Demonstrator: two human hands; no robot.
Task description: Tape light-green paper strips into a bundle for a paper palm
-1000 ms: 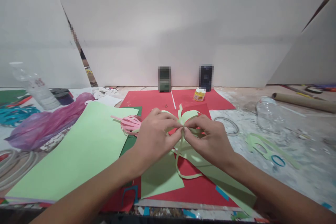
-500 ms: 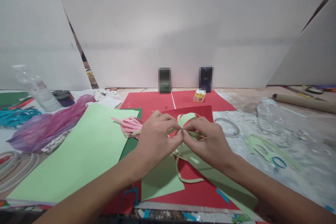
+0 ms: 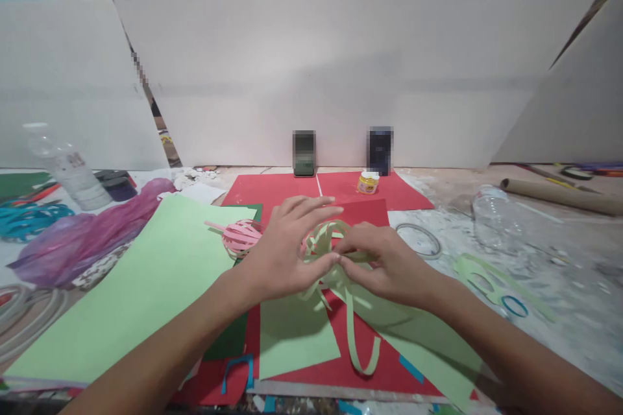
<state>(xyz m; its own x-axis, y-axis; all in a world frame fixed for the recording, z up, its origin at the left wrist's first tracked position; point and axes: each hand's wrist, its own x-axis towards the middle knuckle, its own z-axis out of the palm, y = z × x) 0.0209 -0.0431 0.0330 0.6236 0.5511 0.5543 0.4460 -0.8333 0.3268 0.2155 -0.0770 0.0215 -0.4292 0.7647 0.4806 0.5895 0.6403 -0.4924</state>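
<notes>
My left hand [image 3: 282,253] and my right hand [image 3: 384,262] meet over a red sheet [image 3: 360,350] at the table's middle. Between them is a bundle of light green paper strips [image 3: 327,241], looped and bunched. My left thumb and lower fingers pinch the bundle while the forefinger and middle finger stretch out above it. My right hand's fingers are closed on the same bundle from the right. Loose strip ends [image 3: 357,343] curl down onto the red sheet.
A large light green sheet [image 3: 131,292] lies at left, a pink strip bundle [image 3: 241,237] beside my left hand. A small yellow jar [image 3: 368,183], clear bottles [image 3: 73,172] [image 3: 496,211], a purple bag [image 3: 92,233], a wire ring [image 3: 421,240] and a cardboard tube [image 3: 559,194] lie about. White boards stand behind.
The green strips have been gathered into a tighter looped bunch. My left forefinger and middle finger have stretched out, and the loose strip ends now hang lower toward me.
</notes>
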